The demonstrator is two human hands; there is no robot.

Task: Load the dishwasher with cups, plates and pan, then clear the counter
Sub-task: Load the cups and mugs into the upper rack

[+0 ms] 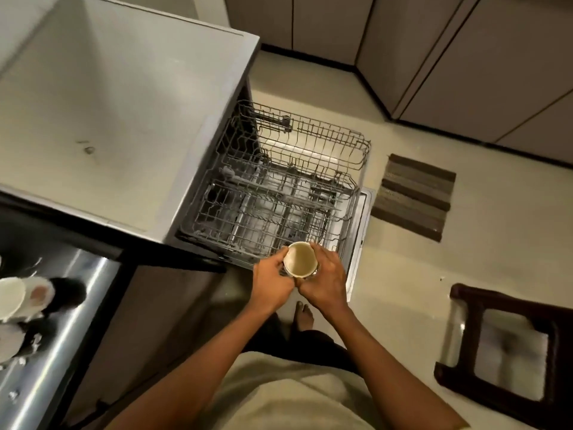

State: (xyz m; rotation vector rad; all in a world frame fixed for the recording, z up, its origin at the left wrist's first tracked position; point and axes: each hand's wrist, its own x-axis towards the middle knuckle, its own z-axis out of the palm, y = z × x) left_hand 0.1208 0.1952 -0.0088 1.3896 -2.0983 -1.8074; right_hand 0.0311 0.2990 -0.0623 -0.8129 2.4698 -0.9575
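A pale kitchen floor (403,290) lies under the open dishwasher, its racks (279,197) pulled out mid-frame. Both hands, left (273,282) and right (325,279), each clamp their grip on a cream cup (300,259) at the rack's near edge, mouth up, likely steadying it for placing.

1. Under me lies a pale cream floor (409,274).
2. A brown striped mat (414,197) sits on it near grey cabinet doors (465,57).
3. To my right stands a dark wooden stool (508,346).
4. The grey counter (108,119) catches soft light.
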